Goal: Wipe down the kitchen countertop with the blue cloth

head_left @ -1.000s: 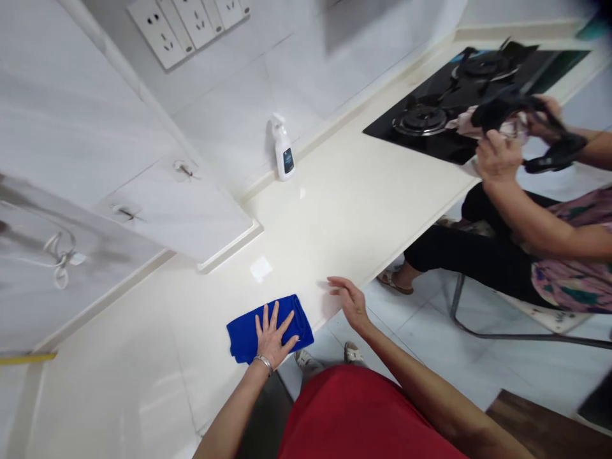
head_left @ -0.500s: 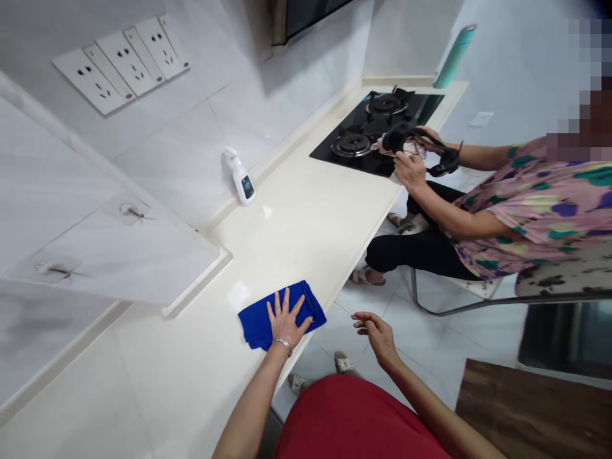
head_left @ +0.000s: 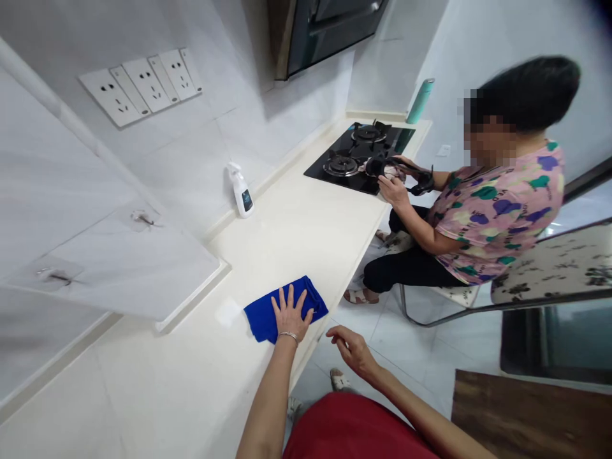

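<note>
My left hand (head_left: pixel 291 317) lies flat with spread fingers on a folded blue cloth (head_left: pixel 262 317), pressing it to the cream countertop (head_left: pixel 291 236) close to its front edge. A bracelet circles the left wrist. My right hand (head_left: pixel 352 349) hovers just off the counter edge, to the right of the cloth, with loosely bent fingers and nothing visible in them. Farther back by the wall stands a white spray bottle (head_left: pixel 241 194) with a dark label.
A black gas hob (head_left: pixel 356 156) is set in the far counter, with a teal cylinder (head_left: pixel 421 101) behind it. A seated person (head_left: pixel 497 204) holds a black strapped device (head_left: pixel 382 167) beside the hob. A wall corner (head_left: pixel 191 280) juts over the counter at left.
The camera view has shifted, showing more of the seated person. My right hand has come closer to the counter edge and its fingers are more bent. My left hand stays on the cloth.
</note>
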A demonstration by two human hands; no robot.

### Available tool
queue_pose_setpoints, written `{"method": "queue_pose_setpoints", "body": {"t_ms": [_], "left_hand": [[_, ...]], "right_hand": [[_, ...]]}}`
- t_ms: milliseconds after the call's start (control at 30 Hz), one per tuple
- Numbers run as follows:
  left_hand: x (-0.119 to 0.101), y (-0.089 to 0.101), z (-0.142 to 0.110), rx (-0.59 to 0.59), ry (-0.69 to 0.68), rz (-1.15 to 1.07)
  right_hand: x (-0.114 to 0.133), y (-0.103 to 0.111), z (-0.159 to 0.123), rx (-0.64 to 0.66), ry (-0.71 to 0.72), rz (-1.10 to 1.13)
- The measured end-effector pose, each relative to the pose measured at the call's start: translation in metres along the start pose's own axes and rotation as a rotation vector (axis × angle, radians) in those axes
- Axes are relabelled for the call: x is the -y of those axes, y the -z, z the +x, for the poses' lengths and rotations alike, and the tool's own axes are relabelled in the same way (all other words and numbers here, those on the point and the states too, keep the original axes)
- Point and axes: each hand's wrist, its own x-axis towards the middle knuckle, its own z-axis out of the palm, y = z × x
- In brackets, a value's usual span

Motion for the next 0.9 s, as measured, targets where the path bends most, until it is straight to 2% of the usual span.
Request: {"method": "queue_pose_setpoints", "body": {"t_ms": [133,300,433,600,733,800,900], "left_hand": [[0.032,0.008,-0.016,-0.022,0.026,0.031],[0.099,0.034,-0.051,-0.046,0.253,0.112],[0.153,0.052,-0.098,-0.072,0.484,0.183],[0.206,0.068,-0.173,-0.109,0.75,0.235],[0.225,0.083,-0.23,-0.117,0.953,0.236],[0.224,0.088,-0.252,-0.125,1.031,0.234],[0.211,0.087,-0.273,-0.136,1.107,0.242]], "right_hand": [[0.005,-0.014,0.011,0.082,0.233,-0.095],[0.002,-0.043,0.03,0.139,0.404,-0.154],[-0.004,-0.068,0.044,0.173,0.489,-0.243],[-0.005,-0.094,0.059,0.168,0.483,-0.287],[-0.004,-0.103,0.064,0.138,0.449,-0.306],[-0.004,-0.104,0.064,0.138,0.439,-0.331],[-0.003,-0.104,0.061,0.155,0.433,-0.398]]}}
